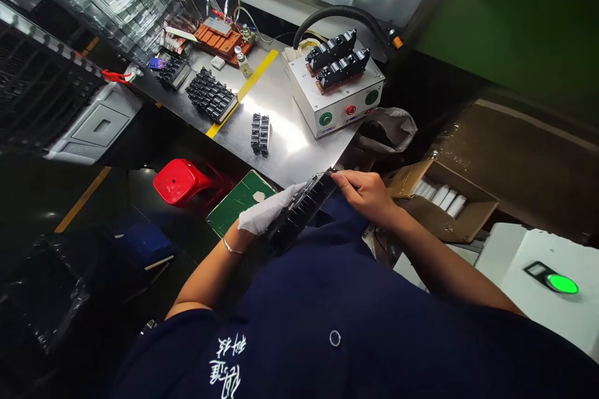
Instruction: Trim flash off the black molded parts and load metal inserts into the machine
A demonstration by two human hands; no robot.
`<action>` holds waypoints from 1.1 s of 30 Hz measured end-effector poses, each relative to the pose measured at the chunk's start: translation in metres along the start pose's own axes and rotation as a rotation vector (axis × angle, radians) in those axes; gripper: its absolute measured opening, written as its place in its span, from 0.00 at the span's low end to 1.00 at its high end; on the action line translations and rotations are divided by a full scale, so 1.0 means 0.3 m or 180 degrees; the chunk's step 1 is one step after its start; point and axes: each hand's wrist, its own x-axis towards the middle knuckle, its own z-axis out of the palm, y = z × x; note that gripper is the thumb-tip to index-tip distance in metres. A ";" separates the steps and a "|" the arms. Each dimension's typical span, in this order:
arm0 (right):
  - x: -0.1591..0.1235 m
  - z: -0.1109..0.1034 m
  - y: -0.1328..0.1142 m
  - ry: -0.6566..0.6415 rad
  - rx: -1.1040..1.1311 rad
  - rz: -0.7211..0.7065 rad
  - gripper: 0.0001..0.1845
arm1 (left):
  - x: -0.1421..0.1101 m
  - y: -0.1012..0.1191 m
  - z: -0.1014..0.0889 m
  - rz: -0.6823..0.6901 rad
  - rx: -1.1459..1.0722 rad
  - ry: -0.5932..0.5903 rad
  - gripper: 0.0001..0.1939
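My left hand (267, 209), in a white glove with a bracelet at the wrist, is closed around the side of a long black slotted plastic part (302, 211). The part is tilted in front of my body, just off the table's near edge. My bare right hand (367, 194) is closed in a pinch at the part's upper right end. A thin pale line shows by its fingertips; whether it is a tool or a strip of material, I cannot tell. The glove hides some of the part's left side.
On the metal table (292, 165) stand two black parts (261, 134), a block of similar parts (210, 95) and a white control box (334, 96) carrying black pieces in fixtures. An orange fixture (218, 40) sits behind. A red stool (175, 182) is left, an open carton (444, 199) right.
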 end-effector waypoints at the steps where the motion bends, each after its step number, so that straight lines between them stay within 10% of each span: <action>1: 0.003 -0.003 -0.003 0.0052 0.0062 -0.0135 0.28 | 0.009 0.002 0.002 -0.0052 -0.0028 0.0020 0.22; 13: -0.023 -0.057 -0.013 0.0138 -0.0872 -0.0987 0.29 | -0.018 -0.040 0.108 0.0259 0.0925 0.1953 0.32; 33: -0.044 -0.091 -0.034 -0.0374 -0.0699 -0.1486 0.29 | -0.051 -0.055 0.093 0.0624 0.1282 0.1386 0.30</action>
